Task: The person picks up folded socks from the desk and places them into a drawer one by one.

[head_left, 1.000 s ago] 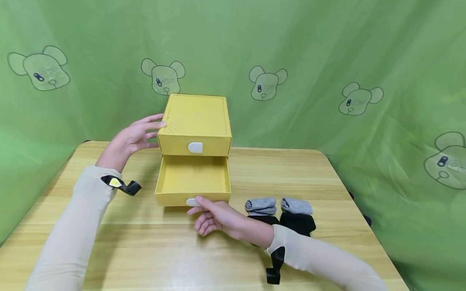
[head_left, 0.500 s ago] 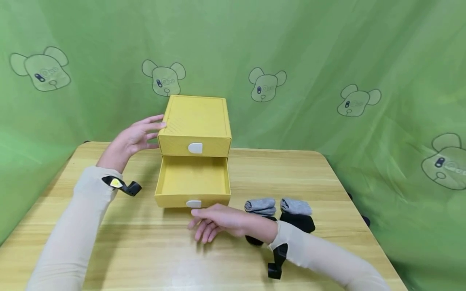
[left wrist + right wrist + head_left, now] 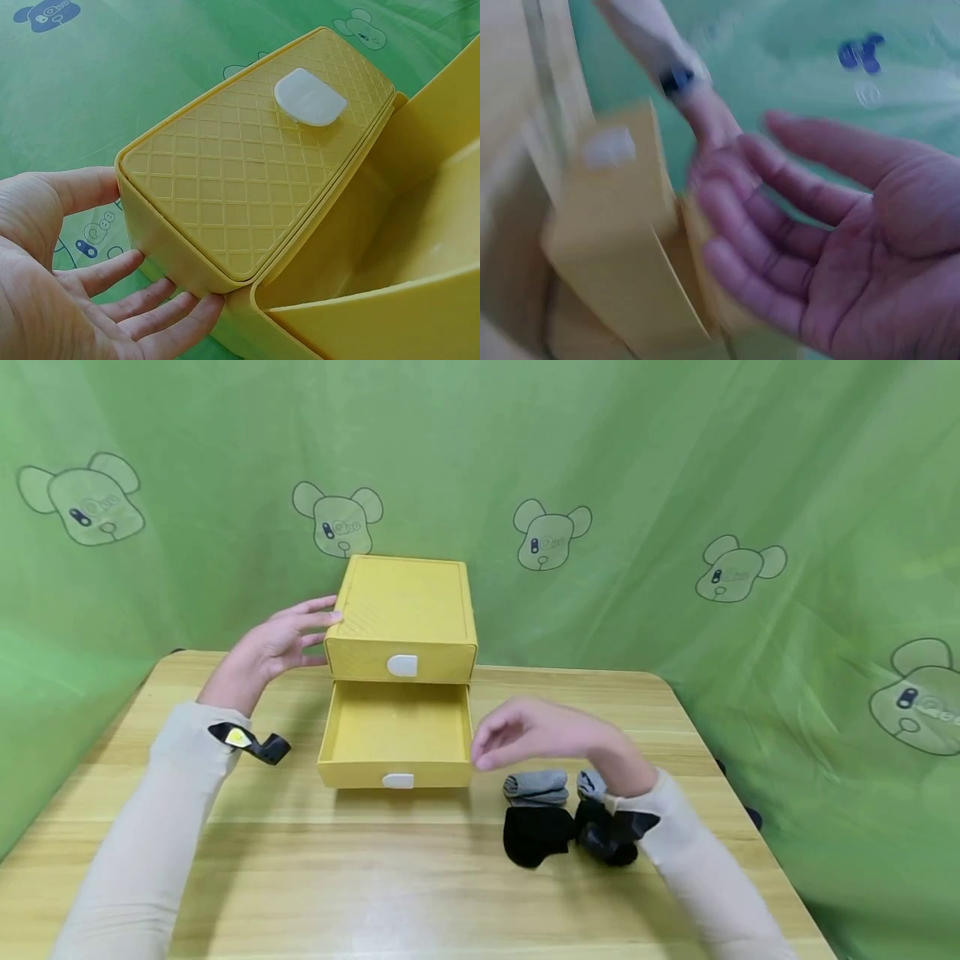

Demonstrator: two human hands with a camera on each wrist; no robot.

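Observation:
A yellow two-drawer box [image 3: 408, 597] stands at the back of the table, its upper drawer closed. Its lower drawer [image 3: 397, 727] is pulled out and holds nothing; a white tab handle [image 3: 398, 781] sits on the front. My left hand [image 3: 281, 643] rests on the box's left side, its straight fingertips [image 3: 124, 264] touching the wall in the left wrist view. In the air right of the lower drawer is my right hand [image 3: 532, 731], its fingers loosely bent with nothing in them. Below it lie a folded grey sock [image 3: 536, 787] and a black sock [image 3: 536, 833].
More folded socks, one grey [image 3: 591, 784] and one black [image 3: 600, 839], lie to the right, partly behind my right wrist. The wooden table [image 3: 300, 877] ends at a green curtain [image 3: 637, 460] with bear-head prints.
My right hand has let go of the lower drawer's handle and moved up and to the right, toward the socks' side. My left hand and the drawer have stayed in place.

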